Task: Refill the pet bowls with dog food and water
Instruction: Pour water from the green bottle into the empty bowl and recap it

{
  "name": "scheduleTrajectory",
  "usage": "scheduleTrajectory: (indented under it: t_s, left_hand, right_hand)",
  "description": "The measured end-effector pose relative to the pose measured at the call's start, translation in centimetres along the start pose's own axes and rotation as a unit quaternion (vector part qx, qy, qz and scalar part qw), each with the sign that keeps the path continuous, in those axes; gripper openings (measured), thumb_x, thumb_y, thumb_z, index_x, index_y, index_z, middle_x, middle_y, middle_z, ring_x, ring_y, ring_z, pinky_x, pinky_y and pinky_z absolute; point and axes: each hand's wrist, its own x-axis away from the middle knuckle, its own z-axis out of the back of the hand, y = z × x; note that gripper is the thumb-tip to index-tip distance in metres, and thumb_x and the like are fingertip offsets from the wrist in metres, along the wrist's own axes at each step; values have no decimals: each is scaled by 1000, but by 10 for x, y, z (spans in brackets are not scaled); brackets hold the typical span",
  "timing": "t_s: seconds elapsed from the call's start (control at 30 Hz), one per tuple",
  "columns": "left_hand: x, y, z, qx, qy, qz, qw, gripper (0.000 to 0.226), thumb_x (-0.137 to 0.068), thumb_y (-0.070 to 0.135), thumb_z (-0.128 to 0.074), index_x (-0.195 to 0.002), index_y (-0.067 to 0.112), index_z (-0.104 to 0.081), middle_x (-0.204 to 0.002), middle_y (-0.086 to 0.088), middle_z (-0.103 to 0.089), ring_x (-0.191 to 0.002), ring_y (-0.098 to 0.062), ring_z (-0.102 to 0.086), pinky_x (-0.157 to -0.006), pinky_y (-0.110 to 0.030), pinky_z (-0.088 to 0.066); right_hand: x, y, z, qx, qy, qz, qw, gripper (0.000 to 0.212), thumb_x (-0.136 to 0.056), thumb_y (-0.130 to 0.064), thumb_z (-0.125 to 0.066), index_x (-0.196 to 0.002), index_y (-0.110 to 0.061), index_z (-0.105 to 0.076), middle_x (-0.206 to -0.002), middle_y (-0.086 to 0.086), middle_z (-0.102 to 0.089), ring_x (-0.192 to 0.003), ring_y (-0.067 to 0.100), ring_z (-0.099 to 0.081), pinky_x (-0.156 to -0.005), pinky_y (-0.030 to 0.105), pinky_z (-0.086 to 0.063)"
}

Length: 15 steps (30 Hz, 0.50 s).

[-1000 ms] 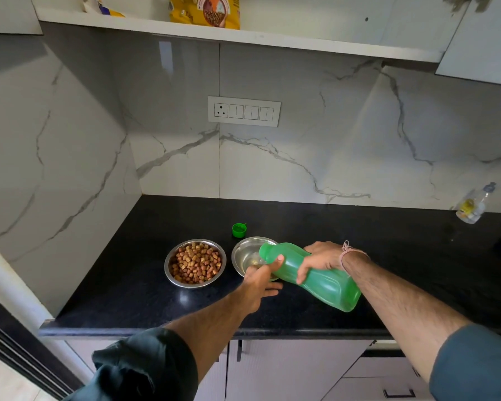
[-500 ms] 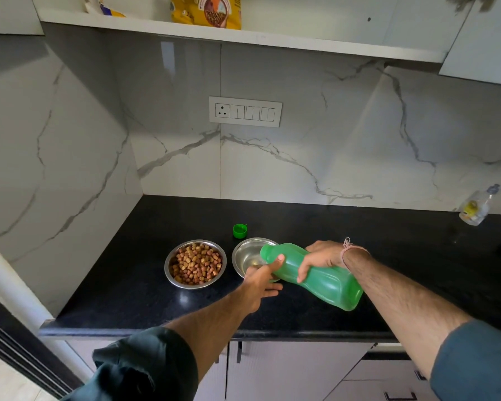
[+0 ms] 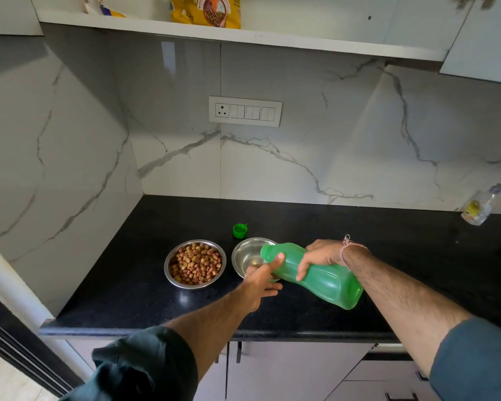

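Observation:
Two steel bowls sit side by side on the black counter [image 3: 301,221]. The left bowl [image 3: 195,263] is full of brown dog food. Over the right bowl [image 3: 248,256] a green bottle [image 3: 321,276] is tipped with its open mouth down over the bowl. My right hand [image 3: 321,254] grips the bottle's middle from above. My left hand [image 3: 262,277] supports the neck, thumb on top and fingers underneath. The green cap [image 3: 239,230] lies on the counter just behind the bowls. Water in the bowl is hard to make out.
A yellow dog food bag [image 3: 206,10] stands on the white shelf above. A small clear bottle [image 3: 479,205] leans against the marble wall at the far right. A switch panel [image 3: 245,111] is on the back wall. Cabinet doors lie below the counter edge.
Almost nothing moved: both hands keep the tipped bottle over the right bowl, its base perhaps a touch higher.

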Motion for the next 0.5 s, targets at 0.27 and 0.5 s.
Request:
scheduleTrajectory:
  t_s: [0.27,0.5]
  left_hand:
    - [1,1,-3,3,8,-14,1000,63,-81,53,-82,-129,16,-63,-116,-6,-72,-98,-24,-73,-74,-34,-61]
    - [-6,7,-18,32,29,-45,998,57,-82,34,-87,-128,17,-58,-115,-6,-72,-101,-23,-70,-83,-38,-60]
  right_hand:
    - [-10,15,-14,-6,24,16,1000,67,-50,-50,-89,-108,-27,-66,-103,-2,-75,-89,20,-76,-88,41,-63]
    - [-24,42,-30,-44,69,31,996,76,-59,-45,-90,-121,-29,-50,-107,-3,-69,-91,18,-70,-79,35,-57]
